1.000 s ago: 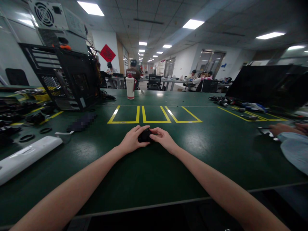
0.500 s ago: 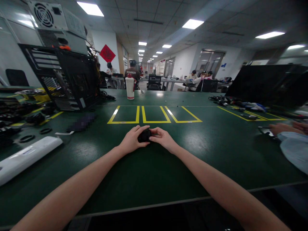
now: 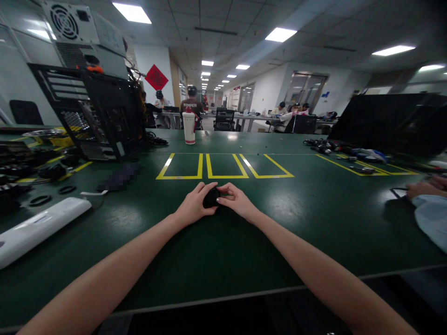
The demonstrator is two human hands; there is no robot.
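Both hands meet over the green tabletop [image 3: 213, 260], nearer its front edge than the large items behind. The left hand [image 3: 193, 204] grips a small black object [image 3: 210, 198], thumb below and fingers curved over the top; the palm side closes around its left side. The right hand [image 3: 238, 203] pinches the right edge of the same object between thumb and fingertips. Its exact type cannot be told: dark, compact, partly covered by fingers. Whether it touches the tabletop is also unclear. Position: just on the near side of the yellow tape outlines [image 3: 179, 177], between the two hands. Beyond the tape, a white cup [image 3: 189, 129] with red markings stands upright. Left side: an open black computer case [image 3: 104, 111] carries a metal power supply [image 3: 70, 23] with a round fan grille; near the front lie a long white device [image 3: 42, 229], two black rings [image 3: 39, 200] and a short white cable [image 3: 93, 193] beside a pixelated dark item [image 3: 120, 177]. Right side: loose cables [image 3: 323, 146] lie near a large black panel [image 3: 391, 121]. At the far right, another person's hand [image 3: 424, 187], with a light blue sleeve [image 3: 431, 218], is near a thin dark item [image 3: 397, 191], well apart from the wearer's hands.
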